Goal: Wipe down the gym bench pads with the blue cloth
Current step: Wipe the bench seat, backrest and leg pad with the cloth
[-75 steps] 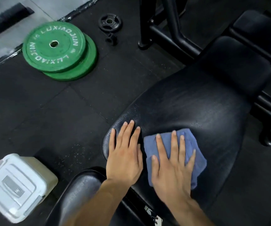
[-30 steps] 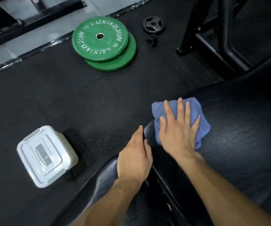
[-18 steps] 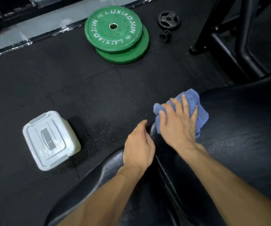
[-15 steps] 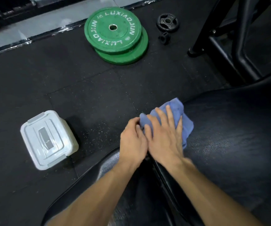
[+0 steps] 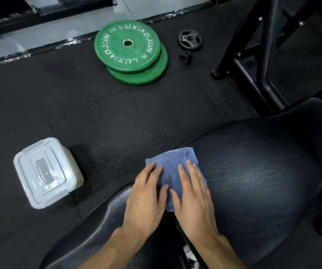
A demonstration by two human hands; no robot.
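While a white lidded box [image 5: 46, 172] sits on the dark floor [image 5: 59, 105] at far left, two stacked green weight plates [image 5: 130, 52] lie farther back. Right of the box, the left hand [image 5: 146, 199] lies flat, fingers straight, on the blue cloth [image 5: 172, 166]. Beside it, the right hand [image 5: 194, 200] presses the same cloth, fingers straight. That cloth covers the left edge of the black bench pad [image 5: 263, 171].
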